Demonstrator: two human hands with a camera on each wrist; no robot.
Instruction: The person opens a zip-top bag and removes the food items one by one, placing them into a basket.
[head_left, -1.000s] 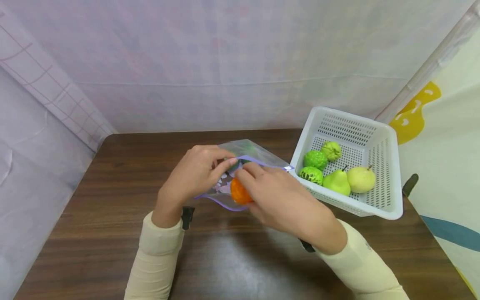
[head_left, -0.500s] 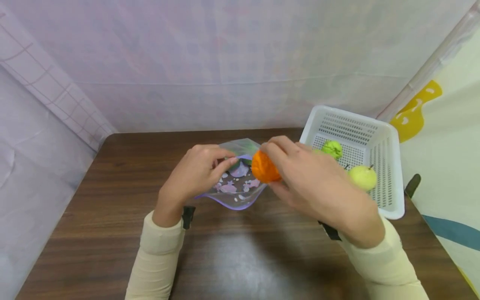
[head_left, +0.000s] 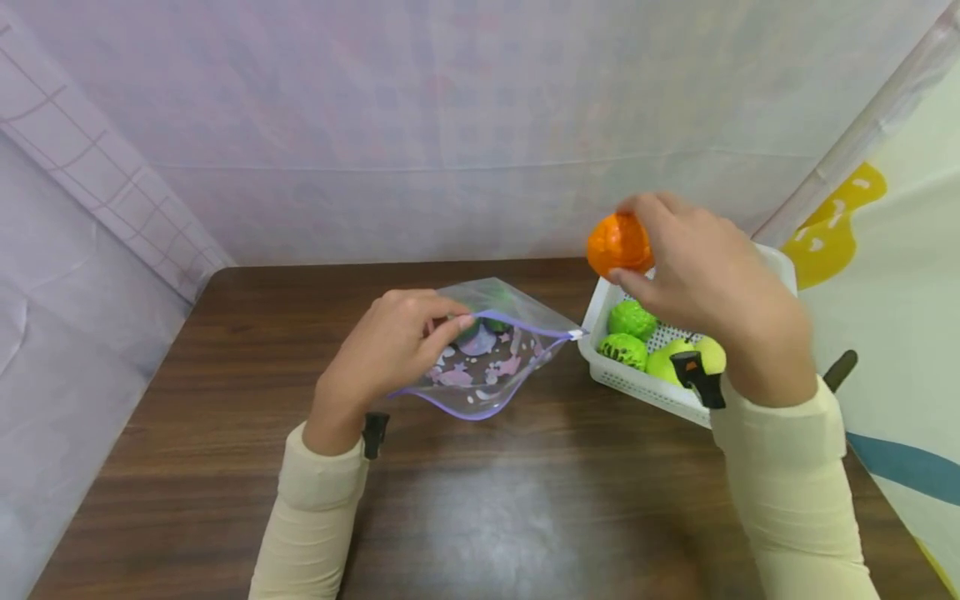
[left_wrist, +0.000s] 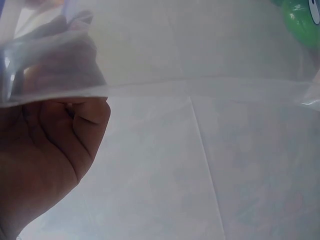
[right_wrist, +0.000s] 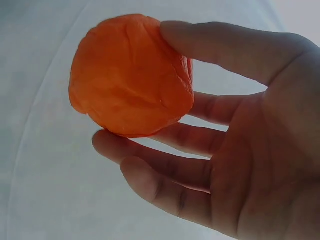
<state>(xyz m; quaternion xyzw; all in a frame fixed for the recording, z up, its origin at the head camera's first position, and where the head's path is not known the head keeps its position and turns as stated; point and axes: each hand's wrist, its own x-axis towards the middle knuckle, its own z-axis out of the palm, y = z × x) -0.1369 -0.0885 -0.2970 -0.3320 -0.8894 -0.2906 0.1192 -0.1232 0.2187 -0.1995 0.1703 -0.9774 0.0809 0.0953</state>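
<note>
My right hand [head_left: 712, 267] holds a round, wrinkled orange fruit [head_left: 618, 244] in the air over the basket's far left corner. Seen from the right wrist, the thumb lies on one side of the orange fruit [right_wrist: 132, 77] and the fingers curl against the other. My left hand [head_left: 401, 342] pinches the purple rim of a clear zip bag [head_left: 480, 400] between thumb and fingers, its mouth spread apart. Pink and white prints cover the bag, and something green [head_left: 495, 323] shows inside it. In the left wrist view, the bag's film hangs across the left hand [left_wrist: 55, 140].
A white plastic basket [head_left: 592, 321] stands right of the bag, partly behind the right arm. Inside are green bumpy fruits [head_left: 630, 321], a green pear [head_left: 663, 362] and a pale yellow one [head_left: 710, 354]. A dark handle-like piece [head_left: 840, 369] sticks out past the basket.
My right hand has lifted the orange fruit away from the bag's mouth, to the right and back over the basket. The left hand stays at the bag's rim.
</note>
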